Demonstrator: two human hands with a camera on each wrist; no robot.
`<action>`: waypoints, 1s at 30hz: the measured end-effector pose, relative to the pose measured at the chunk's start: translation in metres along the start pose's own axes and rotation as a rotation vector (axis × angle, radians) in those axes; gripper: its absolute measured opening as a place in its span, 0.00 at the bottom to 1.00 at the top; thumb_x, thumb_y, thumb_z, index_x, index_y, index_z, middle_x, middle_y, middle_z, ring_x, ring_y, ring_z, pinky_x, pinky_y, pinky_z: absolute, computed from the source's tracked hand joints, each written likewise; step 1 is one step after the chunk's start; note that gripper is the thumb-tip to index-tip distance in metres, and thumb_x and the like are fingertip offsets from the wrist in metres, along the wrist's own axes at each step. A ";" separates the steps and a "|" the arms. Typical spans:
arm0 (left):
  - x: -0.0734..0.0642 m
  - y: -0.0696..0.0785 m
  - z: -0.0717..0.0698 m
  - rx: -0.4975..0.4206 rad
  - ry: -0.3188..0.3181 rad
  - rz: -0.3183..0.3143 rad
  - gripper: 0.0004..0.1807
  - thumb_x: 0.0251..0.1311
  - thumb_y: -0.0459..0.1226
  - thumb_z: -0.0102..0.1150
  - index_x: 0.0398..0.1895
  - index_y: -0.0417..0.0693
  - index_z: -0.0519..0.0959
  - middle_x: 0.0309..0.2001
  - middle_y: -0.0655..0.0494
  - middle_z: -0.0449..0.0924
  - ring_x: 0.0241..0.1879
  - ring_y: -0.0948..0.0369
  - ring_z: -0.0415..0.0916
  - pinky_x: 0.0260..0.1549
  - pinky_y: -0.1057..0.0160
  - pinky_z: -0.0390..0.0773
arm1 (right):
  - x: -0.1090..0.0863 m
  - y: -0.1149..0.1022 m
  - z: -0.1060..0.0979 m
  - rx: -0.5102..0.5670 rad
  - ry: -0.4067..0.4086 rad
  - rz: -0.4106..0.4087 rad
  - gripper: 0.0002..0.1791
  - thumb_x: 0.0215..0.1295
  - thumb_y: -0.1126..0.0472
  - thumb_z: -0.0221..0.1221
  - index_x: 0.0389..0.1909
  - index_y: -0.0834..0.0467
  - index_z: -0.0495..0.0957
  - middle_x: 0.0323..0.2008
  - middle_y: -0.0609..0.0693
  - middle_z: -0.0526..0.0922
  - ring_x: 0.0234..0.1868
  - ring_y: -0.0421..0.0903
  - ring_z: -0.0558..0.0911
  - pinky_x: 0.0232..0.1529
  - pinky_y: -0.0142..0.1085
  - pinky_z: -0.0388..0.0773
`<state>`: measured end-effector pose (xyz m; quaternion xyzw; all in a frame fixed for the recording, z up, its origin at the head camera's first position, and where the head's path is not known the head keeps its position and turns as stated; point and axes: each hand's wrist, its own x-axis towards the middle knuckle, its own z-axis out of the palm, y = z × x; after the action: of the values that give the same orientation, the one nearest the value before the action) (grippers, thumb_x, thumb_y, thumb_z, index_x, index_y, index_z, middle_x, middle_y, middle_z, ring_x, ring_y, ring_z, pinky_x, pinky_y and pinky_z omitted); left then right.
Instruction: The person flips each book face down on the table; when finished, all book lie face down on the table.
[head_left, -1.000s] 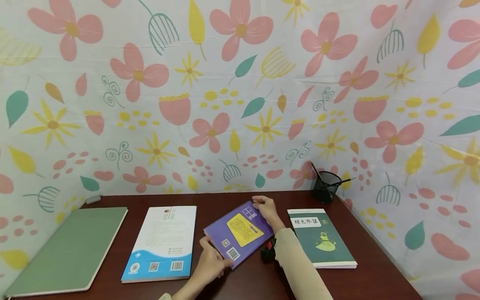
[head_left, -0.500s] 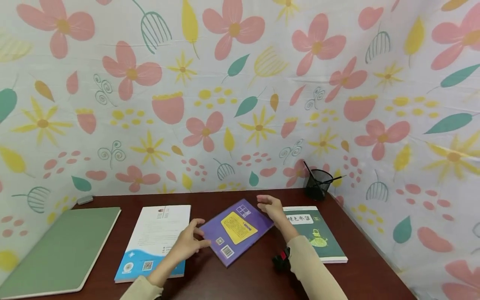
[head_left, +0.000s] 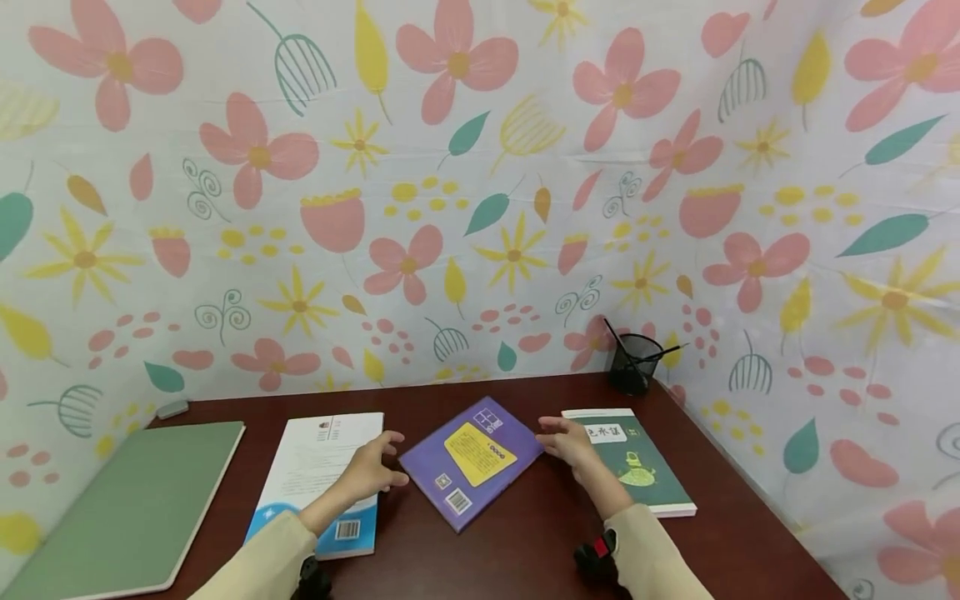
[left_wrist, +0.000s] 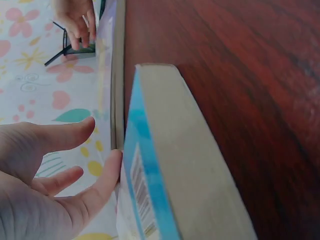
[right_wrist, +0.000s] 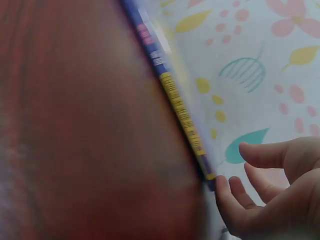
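A purple book (head_left: 457, 492) with a yellow panel lies at a slant on the table, between both hands. My left hand (head_left: 367, 471) hovers at its left corner, fingers relaxed, overlapping the edge of a white-and-blue book (head_left: 337, 433). In the left wrist view, a fingertip of that hand (left_wrist: 55, 185) is right at the thick white-and-blue book (left_wrist: 185, 145). At the purple book's right corner is my right hand (head_left: 576, 450), loosely spread. The right wrist view shows its fingertips (right_wrist: 220, 182) close to the end of the purple spine (right_wrist: 175, 100).
A dark green book (head_left: 660, 479) lies to the right, partly behind the right hand. The large green notebook (head_left: 135, 500) occupies the far left, with a small grey block (head_left: 172, 408) behind it. A black mesh pen holder (head_left: 630, 371) stands at the back right against the patterned wall.
Both hands have let go of the purple book. The left hand has moved left and the right hand outward, then down towards the right corner. The book stays slanted on the table.
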<state>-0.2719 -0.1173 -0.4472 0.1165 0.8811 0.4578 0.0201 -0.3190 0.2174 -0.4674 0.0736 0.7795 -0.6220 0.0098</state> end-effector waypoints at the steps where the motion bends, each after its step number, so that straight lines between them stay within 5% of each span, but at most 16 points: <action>1: 0.001 -0.001 0.002 -0.004 -0.007 -0.008 0.36 0.48 0.25 0.69 0.62 0.30 0.68 0.52 0.28 0.75 0.21 0.58 0.76 0.22 0.63 0.79 | 0.001 0.002 0.001 -0.015 -0.006 0.011 0.25 0.61 0.71 0.60 0.60 0.71 0.71 0.61 0.69 0.72 0.44 0.42 0.81 0.51 0.39 0.82; 8: 0.008 0.000 0.011 0.009 -0.046 -0.051 0.36 0.48 0.28 0.70 0.60 0.21 0.67 0.48 0.30 0.79 0.23 0.59 0.78 0.27 0.62 0.81 | -0.001 0.011 0.007 -0.056 0.029 0.039 0.25 0.57 0.75 0.61 0.58 0.73 0.72 0.57 0.71 0.75 0.41 0.43 0.81 0.45 0.36 0.84; 15: 0.012 0.002 0.015 0.030 -0.021 -0.012 0.30 0.43 0.26 0.71 0.51 0.18 0.73 0.34 0.38 0.82 0.28 0.56 0.80 0.28 0.60 0.82 | 0.004 0.009 0.011 -0.103 0.050 0.032 0.23 0.57 0.76 0.60 0.55 0.72 0.75 0.51 0.69 0.79 0.35 0.41 0.80 0.38 0.30 0.81; 20: 0.004 0.002 0.016 0.044 -0.008 -0.029 0.23 0.43 0.25 0.71 0.45 0.22 0.76 0.25 0.44 0.81 0.23 0.58 0.77 0.23 0.63 0.78 | 0.014 0.005 0.022 -0.158 0.058 0.012 0.21 0.56 0.75 0.61 0.53 0.70 0.77 0.52 0.68 0.78 0.42 0.49 0.81 0.42 0.34 0.80; 30: -0.014 0.010 0.019 0.013 -0.149 -0.008 0.20 0.44 0.26 0.72 0.38 0.27 0.73 0.18 0.48 0.77 0.17 0.61 0.74 0.18 0.64 0.77 | 0.040 0.009 0.041 -0.132 0.095 -0.001 0.18 0.58 0.71 0.62 0.51 0.64 0.80 0.59 0.64 0.77 0.59 0.58 0.75 0.62 0.51 0.72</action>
<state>-0.2533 -0.0997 -0.4506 0.1469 0.8807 0.4419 0.0866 -0.3606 0.1837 -0.4894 0.1017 0.8184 -0.5652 -0.0228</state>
